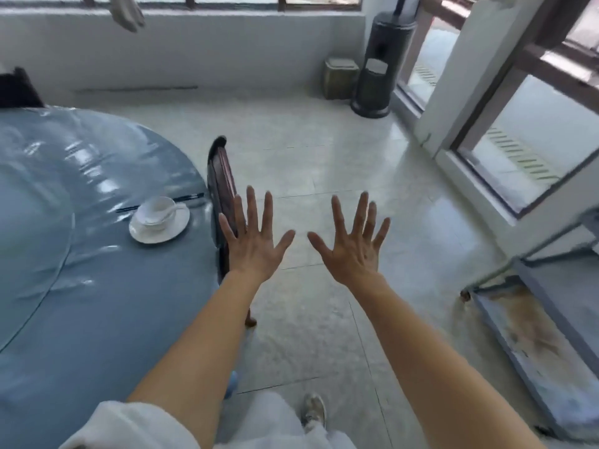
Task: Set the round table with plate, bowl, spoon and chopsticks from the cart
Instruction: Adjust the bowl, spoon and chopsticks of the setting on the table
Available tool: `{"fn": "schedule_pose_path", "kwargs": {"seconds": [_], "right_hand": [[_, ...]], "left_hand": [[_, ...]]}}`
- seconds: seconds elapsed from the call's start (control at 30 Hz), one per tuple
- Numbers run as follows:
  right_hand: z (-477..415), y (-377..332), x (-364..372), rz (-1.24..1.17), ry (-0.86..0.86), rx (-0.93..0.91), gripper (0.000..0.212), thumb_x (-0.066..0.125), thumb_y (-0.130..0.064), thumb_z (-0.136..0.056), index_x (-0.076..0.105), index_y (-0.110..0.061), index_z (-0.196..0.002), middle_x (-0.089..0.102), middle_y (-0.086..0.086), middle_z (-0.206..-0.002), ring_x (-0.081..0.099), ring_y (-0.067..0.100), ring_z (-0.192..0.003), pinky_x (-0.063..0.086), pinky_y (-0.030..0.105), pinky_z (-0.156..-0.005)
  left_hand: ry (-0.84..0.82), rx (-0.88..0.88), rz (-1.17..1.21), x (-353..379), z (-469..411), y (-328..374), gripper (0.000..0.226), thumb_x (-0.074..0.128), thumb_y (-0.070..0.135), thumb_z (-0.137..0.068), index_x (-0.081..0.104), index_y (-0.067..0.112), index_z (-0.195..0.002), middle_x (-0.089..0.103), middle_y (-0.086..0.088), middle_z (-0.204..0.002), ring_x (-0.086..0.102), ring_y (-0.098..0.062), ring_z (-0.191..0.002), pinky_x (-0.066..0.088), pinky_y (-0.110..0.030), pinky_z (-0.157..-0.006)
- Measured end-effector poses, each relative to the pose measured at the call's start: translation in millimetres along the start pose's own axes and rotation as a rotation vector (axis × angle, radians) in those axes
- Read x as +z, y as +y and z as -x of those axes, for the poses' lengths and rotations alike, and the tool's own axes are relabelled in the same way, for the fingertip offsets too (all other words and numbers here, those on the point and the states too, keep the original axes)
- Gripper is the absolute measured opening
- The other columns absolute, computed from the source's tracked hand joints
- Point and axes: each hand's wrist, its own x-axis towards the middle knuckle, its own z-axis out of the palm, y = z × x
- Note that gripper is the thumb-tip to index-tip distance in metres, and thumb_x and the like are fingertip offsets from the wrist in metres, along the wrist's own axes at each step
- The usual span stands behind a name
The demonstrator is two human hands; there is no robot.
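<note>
My left hand (251,241) and right hand (351,246) are spread, holding nothing; plate (159,231), bowl (155,211), spoon (173,209) and chopsticks (188,198) sit at the bench (97,303) edge; glazed china, likely slick and brittle; I'd lift by the plate's rim.

The cart (531,306) is cut off at the right edge, its shelves unseen

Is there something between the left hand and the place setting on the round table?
Yes. The dark chair stands at the round table's edge, between the open left hand and the plate with bowl.
</note>
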Motion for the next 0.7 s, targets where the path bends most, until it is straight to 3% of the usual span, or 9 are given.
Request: {"fn": "schedule_pose_path", "kwargs": {"seconds": [0.23,0.47,0.57,0.63,0.7], "right_hand": [[-151.2,-30.8,34.5,-0.081,-0.068,-0.171,0.089,0.016,-0.088,-0.090,-0.022,-0.046,-0.159,-0.034,0.012,-0.168,-0.017,0.039,-0.159,-0.014,0.067,-0.123],[-308.3,-108.4,88.2,-0.037,-0.188,-0.439,0.087,0.013,-0.087,-0.091,-0.025,-0.046,-0.158,-0.034,0.013,-0.168,-0.019,0.038,-0.159,-0.018,0.064,-0.123],[-358.2,-157.1,101.6,0.007,-0.265,-0.577,0.085,0.007,-0.086,-0.090,-0.023,-0.045,-0.159,-0.017,0.016,-0.173,-0.010,0.038,-0.161,-0.020,0.064,-0.122],[-381.6,-193.0,107.2,0.014,-0.327,-0.652,0.088,0.005,-0.085,-0.091,-0.010,-0.038,-0.164,0.000,0.015,-0.175,0.001,0.036,-0.162,-0.021,0.063,-0.120],[-395.9,-226.3,114.0,-0.011,-0.374,-0.719,0.085,0.016,-0.076,-0.098,0.008,-0.026,-0.166,0.018,0.012,-0.172,0.013,0.033,-0.160,-0.016,0.063,-0.123]], "left_hand": [[0.030,-0.250,-0.019,14.7,-112.5,-47.6,0.090,0.014,0.077,-0.096,-0.025,0.028,-0.160,-0.032,-0.003,-0.169,-0.027,-0.029,-0.157,-0.011,-0.067,-0.123],[0.035,-0.552,-0.008,37.8,-191.9,-151.7,0.089,0.024,0.074,-0.098,-0.026,0.029,-0.157,-0.027,-0.005,-0.171,-0.021,-0.031,-0.158,-0.008,-0.067,-0.122],[0.058,-0.736,0.006,38.0,-204.8,-187.6,0.088,0.032,0.069,-0.100,-0.012,0.025,-0.163,-0.015,-0.005,-0.174,-0.012,-0.030,-0.160,-0.006,-0.066,-0.123],[0.105,-0.872,0.030,32.5,-210.7,-203.2,0.085,0.044,0.061,-0.101,0.008,0.019,-0.166,0.009,-0.011,-0.174,0.009,-0.033,-0.160,0.002,-0.068,-0.123],[0.128,-1.010,0.087,27.6,-213.5,-216.0,0.082,0.047,0.057,-0.101,0.016,0.016,-0.165,0.026,-0.012,-0.170,0.025,-0.033,-0.156,0.007,-0.067,-0.122]]}}
